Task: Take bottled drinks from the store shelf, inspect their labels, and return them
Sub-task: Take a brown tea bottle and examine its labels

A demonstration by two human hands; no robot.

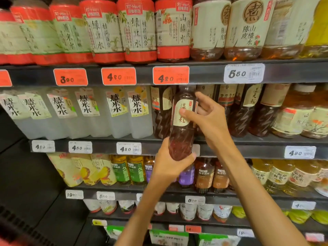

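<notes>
A tall bottle of dark red-brown drink (181, 137) with a cream label stands upright in front of the second shelf, its cap just under the shelf rail above. My left hand (168, 166) cups its base from below. My right hand (211, 121) grips the label part from the right, thumb pressed across the cream label. Matching dark bottles (239, 112) stand in the row directly behind and to the right.
Cloudy white bottles (113, 112) fill the second shelf to the left. Red-labelled large bottles (136, 31) line the top shelf, above orange price tags (171, 75). Yellow, green and purple bottles (124, 171) sit one shelf lower. A dark shelf side panel (26, 174) closes the left.
</notes>
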